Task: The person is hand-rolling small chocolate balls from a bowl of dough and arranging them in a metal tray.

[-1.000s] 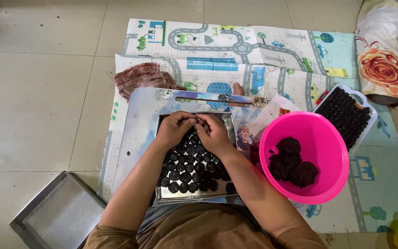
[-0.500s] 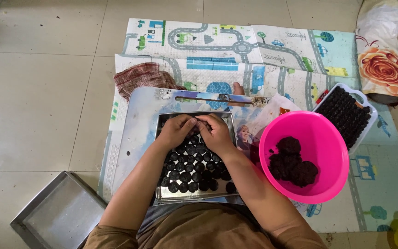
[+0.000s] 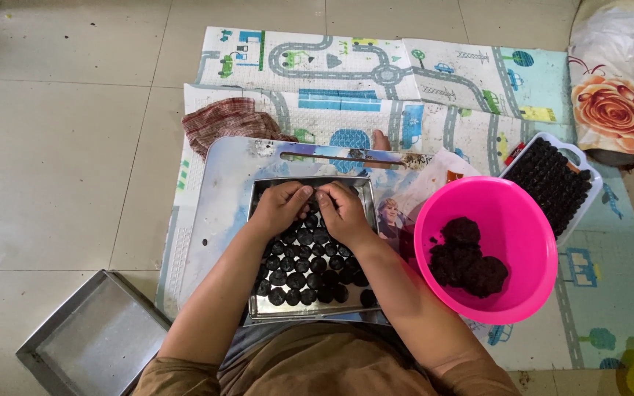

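A square metal tray [image 3: 365,192] sits on a pale board in front of me, filled with several rows of small dark dough balls [image 3: 308,270]. My left hand [image 3: 280,205] and my right hand [image 3: 340,210] meet over the tray's far end, fingertips pinched together on a small dark piece between them. To the right stands a pink plastic bowl [image 3: 508,220] holding lumps of dark dough [image 3: 465,259].
A white tray packed with dark balls [image 3: 549,180] lies at the right on the road-print play mat [image 3: 376,73]. A checked cloth [image 3: 225,121] sits at the mat's left. An empty metal tray [image 3: 89,341] rests on the tiled floor lower left. A floral bag [image 3: 610,95] lies top right.
Both hands have stayed at the tray's far end with only small finger movements on the dark piece. Nothing else has moved.
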